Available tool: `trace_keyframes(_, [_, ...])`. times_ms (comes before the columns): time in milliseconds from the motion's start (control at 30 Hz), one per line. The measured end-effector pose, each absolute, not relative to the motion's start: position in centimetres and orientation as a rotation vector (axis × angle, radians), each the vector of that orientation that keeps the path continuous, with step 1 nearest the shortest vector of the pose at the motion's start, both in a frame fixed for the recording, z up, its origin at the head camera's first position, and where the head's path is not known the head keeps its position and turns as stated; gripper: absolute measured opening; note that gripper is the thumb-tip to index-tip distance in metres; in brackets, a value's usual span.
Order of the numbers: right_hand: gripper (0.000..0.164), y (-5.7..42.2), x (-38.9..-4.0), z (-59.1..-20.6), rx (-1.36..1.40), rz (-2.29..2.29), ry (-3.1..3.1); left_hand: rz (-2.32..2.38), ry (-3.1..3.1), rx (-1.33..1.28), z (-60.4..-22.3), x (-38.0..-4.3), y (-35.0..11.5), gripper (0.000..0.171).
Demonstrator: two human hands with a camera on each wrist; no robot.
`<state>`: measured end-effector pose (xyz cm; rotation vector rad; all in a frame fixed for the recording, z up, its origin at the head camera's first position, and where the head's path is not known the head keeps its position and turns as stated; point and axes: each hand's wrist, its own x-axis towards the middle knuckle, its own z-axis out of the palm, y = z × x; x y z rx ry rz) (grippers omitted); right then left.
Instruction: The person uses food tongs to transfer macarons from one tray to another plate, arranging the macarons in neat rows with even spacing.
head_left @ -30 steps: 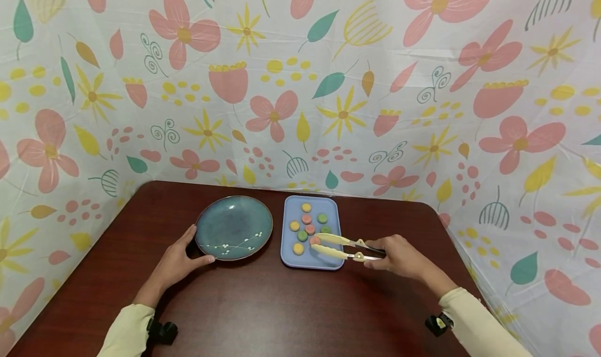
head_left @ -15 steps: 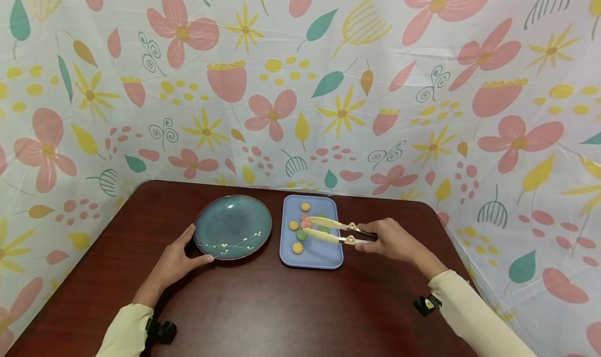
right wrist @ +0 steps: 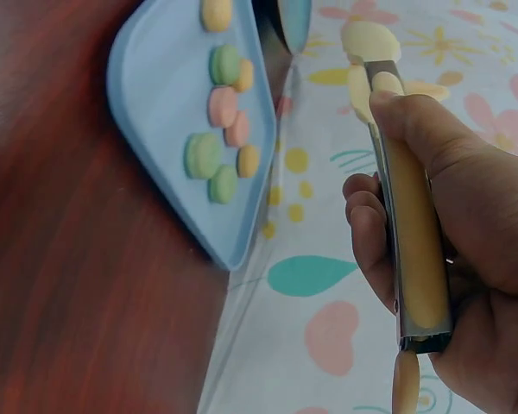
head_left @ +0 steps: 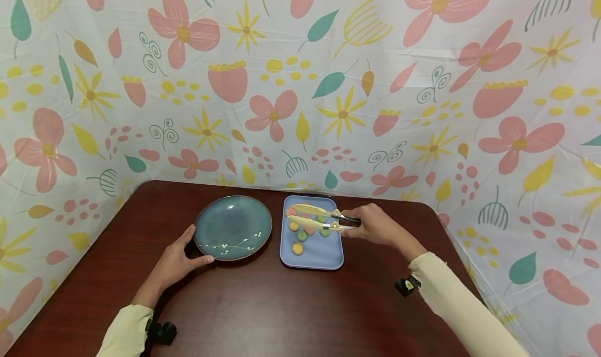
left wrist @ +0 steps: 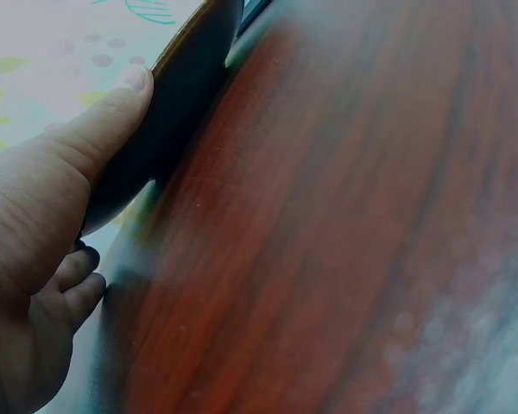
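My right hand (head_left: 375, 225) grips a pair of tongs (head_left: 310, 216) with cream tips and a metal-and-black handle. A pink macaron (head_left: 291, 212) sits between the tips, over the blue tray's left part; the tips hide it in the right wrist view. On the light-blue tray (head_left: 321, 258) lie several yellow, green and pink macarons, such as a yellow one (head_left: 298, 249) and a green one (right wrist: 203, 155). My left hand (head_left: 176, 260) holds the near-left rim of a round teal plate (head_left: 232, 224) with white blossoms, thumb (left wrist: 121, 103) along the edge and fingers partly hidden.
Both plate and tray stand toward the back of a dark reddish wooden table (head_left: 263, 305). A white cloth (head_left: 272, 85) with flowers and leaves hangs behind and at both sides. Each wrist carries a small black camera.
My right hand has moved left and away from me, lifting the tongs with the pink macaron off the tray's lower middle toward its upper left. The left hand and plate have stayed put.
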<state>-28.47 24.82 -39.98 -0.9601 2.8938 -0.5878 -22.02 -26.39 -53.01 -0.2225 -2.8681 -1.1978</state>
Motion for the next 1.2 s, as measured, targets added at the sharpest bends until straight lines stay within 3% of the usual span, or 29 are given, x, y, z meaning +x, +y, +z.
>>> trace_keyframes(400, [0.061, 21.4, -31.1, -39.1, -0.949, -0.559, 2.863, -1.196, -2.87, -0.209, -53.0, -22.1, -26.6, 0.12])
trace_keyframes(1200, [0.057, 14.2, -35.0, -41.8, -1.089, -0.586, 2.764, -1.214, -2.863, -0.216, -53.4, -22.3, -26.6, 0.119])
